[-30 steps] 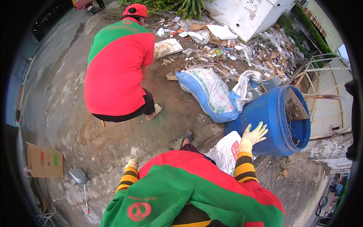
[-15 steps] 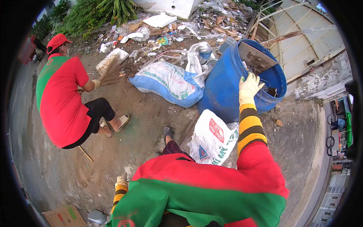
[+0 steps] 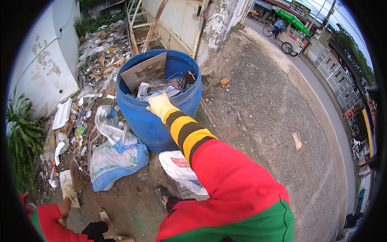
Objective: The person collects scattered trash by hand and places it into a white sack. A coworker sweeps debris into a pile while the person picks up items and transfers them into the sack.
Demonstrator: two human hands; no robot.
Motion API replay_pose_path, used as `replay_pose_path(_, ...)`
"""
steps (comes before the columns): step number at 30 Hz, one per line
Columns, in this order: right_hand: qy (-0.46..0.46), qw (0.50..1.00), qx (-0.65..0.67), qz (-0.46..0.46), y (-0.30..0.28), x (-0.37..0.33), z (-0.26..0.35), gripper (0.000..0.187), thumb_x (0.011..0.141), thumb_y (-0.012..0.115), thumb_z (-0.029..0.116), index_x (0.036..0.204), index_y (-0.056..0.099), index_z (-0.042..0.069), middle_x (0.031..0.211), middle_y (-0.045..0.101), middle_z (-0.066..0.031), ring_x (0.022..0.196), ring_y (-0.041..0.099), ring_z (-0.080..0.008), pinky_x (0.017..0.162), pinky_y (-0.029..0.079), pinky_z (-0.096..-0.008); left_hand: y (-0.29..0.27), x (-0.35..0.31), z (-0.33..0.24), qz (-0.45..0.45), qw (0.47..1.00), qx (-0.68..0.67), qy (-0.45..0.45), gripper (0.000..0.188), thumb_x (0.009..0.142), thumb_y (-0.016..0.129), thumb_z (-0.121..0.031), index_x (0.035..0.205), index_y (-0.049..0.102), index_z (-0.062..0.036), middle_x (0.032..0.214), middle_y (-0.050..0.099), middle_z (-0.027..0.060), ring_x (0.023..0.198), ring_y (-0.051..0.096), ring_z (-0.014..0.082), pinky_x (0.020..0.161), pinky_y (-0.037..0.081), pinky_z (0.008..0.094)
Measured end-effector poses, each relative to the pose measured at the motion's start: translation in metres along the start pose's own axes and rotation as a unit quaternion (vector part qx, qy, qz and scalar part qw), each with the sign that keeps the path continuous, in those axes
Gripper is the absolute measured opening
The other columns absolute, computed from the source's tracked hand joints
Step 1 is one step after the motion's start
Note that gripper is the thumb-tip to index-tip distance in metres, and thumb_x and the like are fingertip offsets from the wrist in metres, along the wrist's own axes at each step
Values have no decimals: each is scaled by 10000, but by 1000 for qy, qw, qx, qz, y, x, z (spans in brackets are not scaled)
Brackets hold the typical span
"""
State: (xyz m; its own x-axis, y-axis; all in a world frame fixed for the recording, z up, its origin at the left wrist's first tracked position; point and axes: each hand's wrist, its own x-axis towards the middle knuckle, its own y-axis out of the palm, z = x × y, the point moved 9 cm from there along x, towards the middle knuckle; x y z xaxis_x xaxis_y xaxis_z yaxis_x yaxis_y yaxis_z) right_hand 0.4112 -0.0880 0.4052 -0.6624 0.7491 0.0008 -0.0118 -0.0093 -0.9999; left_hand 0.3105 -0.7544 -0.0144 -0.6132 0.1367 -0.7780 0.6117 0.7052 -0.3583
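Observation:
My right hand, in a pale yellow glove, is closed over the near rim of a large blue plastic barrel. A brown board leans inside the barrel, with clear plastic waste beside it. Against the barrel's left foot slumps a full white-and-blue woven sack. A flatter white sack with red and blue print lies under my striped right sleeve. My left hand is out of view.
A co-worker in red and green crouches at lower left, a gloved hand near a pale slab. Scattered litter covers the ground along a white wall. Behind the barrel stands a metal gate; a cart is on the road.
My view has swung right, putting the co-worker at lower left. My right hand, spread at the barrel's rim before, now grips its near edge. My left hand has left the view.

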Motion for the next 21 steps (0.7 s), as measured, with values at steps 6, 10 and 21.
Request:
replay_pose_path(6, -34, 999, 8, 6, -7, 2, 0, 455, 859, 519, 519, 986, 664, 107, 938, 682, -106, 902, 642, -262, 834, 441, -396, 4, 32, -55, 16, 999, 39, 21, 379, 810, 637, -272, 1014, 614, 47, 850, 629, 109, 726, 576, 192, 627, 456, 327)
replay_pose_path(10, 3, 999, 40, -36, -11, -1, -2, 507, 844, 499, 570, 891, 690, 102, 847, 682, -112, 834, 643, -280, 788, 443, -397, -1, 65, -90, 26, 997, 47, 49, 365, 816, 632, -265, 1007, 616, 45, 846, 628, 105, 719, 572, 184, 626, 455, 319)
replay_pose_path(21, 53, 995, 11, -82, -13, 5, 0, 592, 792, 476, 661, 793, 712, 117, 776, 676, -109, 783, 646, -279, 742, 456, -394, 35, 125, -194, 141, 977, 35, 154, 311, 838, 620, -207, 1022, 622, 43, 789, 614, 42, 638, 541, 130, 552, 433, 260)
